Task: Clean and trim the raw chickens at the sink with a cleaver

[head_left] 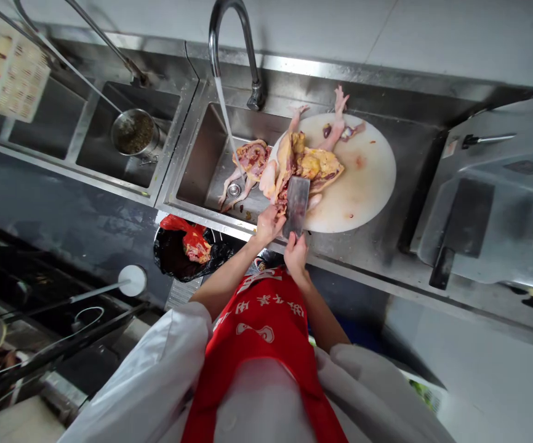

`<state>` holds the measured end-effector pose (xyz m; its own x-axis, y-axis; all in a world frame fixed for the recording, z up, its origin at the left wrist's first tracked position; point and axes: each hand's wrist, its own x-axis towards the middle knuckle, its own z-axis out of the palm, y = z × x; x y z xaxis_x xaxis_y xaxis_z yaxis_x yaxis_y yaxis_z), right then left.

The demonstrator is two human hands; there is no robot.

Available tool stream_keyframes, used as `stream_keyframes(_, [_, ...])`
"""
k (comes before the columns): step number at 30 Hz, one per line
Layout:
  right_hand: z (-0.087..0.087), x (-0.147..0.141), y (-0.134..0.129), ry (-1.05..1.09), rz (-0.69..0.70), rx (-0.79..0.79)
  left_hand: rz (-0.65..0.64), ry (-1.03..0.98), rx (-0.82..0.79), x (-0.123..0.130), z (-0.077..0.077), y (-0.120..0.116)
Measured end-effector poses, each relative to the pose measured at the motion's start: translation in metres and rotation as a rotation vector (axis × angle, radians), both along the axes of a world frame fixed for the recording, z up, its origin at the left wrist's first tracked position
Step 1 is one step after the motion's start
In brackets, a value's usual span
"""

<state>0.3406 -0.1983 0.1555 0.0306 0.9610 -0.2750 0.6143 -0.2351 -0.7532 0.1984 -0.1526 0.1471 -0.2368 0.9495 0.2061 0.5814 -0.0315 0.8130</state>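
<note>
A raw chicken [319, 165], cut open with yellow fat showing and its feet pointing to the wall, lies on a round white cutting board [370, 172]. My right hand [296, 251] is closed around the handle of a cleaver [298, 200], whose broad blade rests against the near left part of the bird. Just left of the blade, my left hand [269, 224] grips an end of the chicken at the board's edge. Another opened chicken piece [252, 157] lies in the sink [202, 163] with its feet toward me. Small organ bits sit near the board's far edge.
Water runs from a curved faucet [234, 9] into the sink. Below the counter, a black-lined bin [174, 255] holds a red bag and scraps. Left, a metal pot [133, 132] fills under a stream. A second cleaver [463, 218] lies on the metal surface at right.
</note>
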Motion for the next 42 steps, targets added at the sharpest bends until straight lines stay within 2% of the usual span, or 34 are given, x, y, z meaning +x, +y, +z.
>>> stream_keyframes(2, [-0.003, -0.014, 0.011, 0.015, -0.021, 0.026, -0.009, 0.03, -0.001, -0.004, 0.002, -0.001])
stream_keyframes(4, [-0.007, -0.022, 0.011, 0.016, -0.028, 0.033, -0.011, 0.033, 0.016, -0.009, 0.005, 0.0])
stream_keyframes(10, [-0.019, -0.011, -0.035, -0.084, 0.027, -0.072, 0.013, -0.007, 0.068, -0.017, 0.022, -0.001])
stream_keyframes(15, [-0.018, -0.028, -0.013, -0.012, -0.004, -0.004, -0.042, 0.005, 0.118, -0.02, 0.025, -0.002])
stream_keyframes(17, [-0.019, -0.03, -0.018, -0.046, 0.013, -0.031, -0.034, 0.011, 0.103, -0.029, 0.023, -0.002])
stream_keyframes(21, [-0.02, 0.0, -0.068, -0.167, 0.151, -0.175, 0.105, -0.055, 0.06, -0.055, 0.012, -0.005])
stream_keyframes(24, [-0.017, 0.036, -0.102, -0.206, 0.195, -0.201, 0.057, -0.061, 0.077, -0.064, 0.004, -0.003])
stream_keyframes(26, [-0.013, 0.055, -0.111, -0.234, 0.159, -0.189, 0.033, -0.005, 0.104, -0.057, 0.001, 0.003])
stream_keyframes(31, [-0.006, 0.078, -0.097, -0.328, 0.065, -0.099, 0.166, 0.207, 0.064, -0.025, -0.004, 0.021])
stream_keyframes(34, [-0.003, 0.086, -0.087, -0.356, 0.051, -0.029, 0.21, 0.197, -0.006, -0.016, -0.015, 0.019])
stream_keyframes(38, [0.015, 0.108, -0.072, -0.46, 0.087, 0.06, 0.302, -0.007, 0.043, -0.007, -0.026, 0.011])
stream_keyframes(40, [0.036, 0.126, -0.055, -0.542, 0.174, 0.11, 0.369, -0.177, 0.075, 0.002, -0.023, 0.008])
stream_keyframes(42, [0.067, 0.144, -0.028, -0.66, 0.306, 0.152, 0.5, -0.406, 0.069, 0.012, -0.015, 0.007])
